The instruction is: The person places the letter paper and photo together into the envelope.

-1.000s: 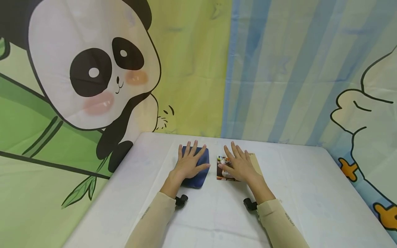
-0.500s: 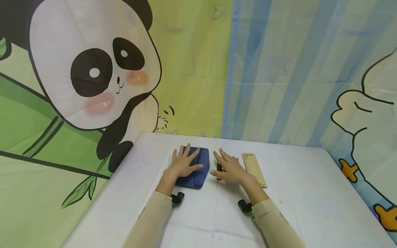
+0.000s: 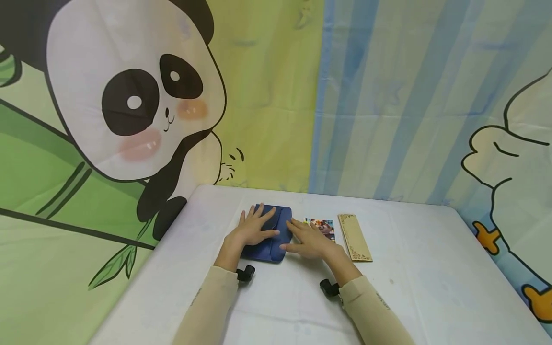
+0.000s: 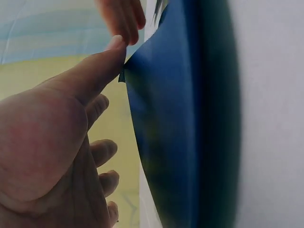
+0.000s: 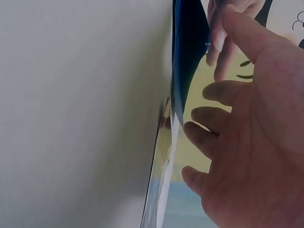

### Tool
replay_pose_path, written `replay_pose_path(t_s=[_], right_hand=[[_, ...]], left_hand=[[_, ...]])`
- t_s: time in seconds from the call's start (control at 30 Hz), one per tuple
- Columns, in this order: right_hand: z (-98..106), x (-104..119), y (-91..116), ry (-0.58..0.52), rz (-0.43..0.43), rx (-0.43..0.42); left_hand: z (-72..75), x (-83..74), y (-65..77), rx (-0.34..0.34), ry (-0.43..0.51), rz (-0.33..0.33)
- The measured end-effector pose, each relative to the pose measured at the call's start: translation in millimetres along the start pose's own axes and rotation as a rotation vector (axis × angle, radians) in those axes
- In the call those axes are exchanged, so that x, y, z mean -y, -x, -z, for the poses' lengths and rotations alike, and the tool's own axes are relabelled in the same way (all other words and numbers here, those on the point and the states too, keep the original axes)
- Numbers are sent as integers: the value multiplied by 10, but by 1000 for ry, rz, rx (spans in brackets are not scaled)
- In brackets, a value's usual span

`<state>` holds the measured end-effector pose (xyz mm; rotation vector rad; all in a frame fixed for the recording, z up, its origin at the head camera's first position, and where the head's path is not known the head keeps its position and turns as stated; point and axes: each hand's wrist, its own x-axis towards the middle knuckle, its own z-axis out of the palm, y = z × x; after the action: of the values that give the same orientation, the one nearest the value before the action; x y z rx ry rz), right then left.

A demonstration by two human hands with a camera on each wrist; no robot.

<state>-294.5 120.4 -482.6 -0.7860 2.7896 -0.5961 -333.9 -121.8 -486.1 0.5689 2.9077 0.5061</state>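
Observation:
A dark blue flat case (image 3: 283,223) with a flap and rounded corners lies on the table, seen edge-on in both wrist views. My left hand (image 3: 249,234) is over its left half with the fingers spread. Beside the case's right edge is my right hand (image 3: 311,241), its fingertips overlapping that edge in the head view. In the left wrist view, the thumb (image 4: 80,78) reaches to the corner of the lifted blue flap (image 4: 159,80). The fingers of the right hand (image 5: 209,116) are loosely bent in the right wrist view, with nothing between them.
A colourful picture card (image 3: 326,227) lies just right of the case, partly hidden by the right hand. Further right is a beige strip (image 3: 355,238) with an ornamental pattern at its ends. A printed curtain (image 3: 267,96) hangs behind the white table (image 3: 414,268).
My right hand has moved left from over the picture card to the case, uncovering the beige strip and part of the card. My left hand has shifted slightly left and down over the case.

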Motion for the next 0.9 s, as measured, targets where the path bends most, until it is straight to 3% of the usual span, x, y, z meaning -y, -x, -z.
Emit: replay_pose_path(t_s=[0.47, 0.73, 0.9], right_hand=[[-61, 83, -89, 62, 13, 61], [-62, 54, -81, 76, 37, 53], [-56, 60, -76, 89, 58, 52]], left_hand=[[61, 1, 39, 92, 150, 3], [52, -54, 31, 88, 151, -10], [38, -91, 11, 48, 168, -64]])
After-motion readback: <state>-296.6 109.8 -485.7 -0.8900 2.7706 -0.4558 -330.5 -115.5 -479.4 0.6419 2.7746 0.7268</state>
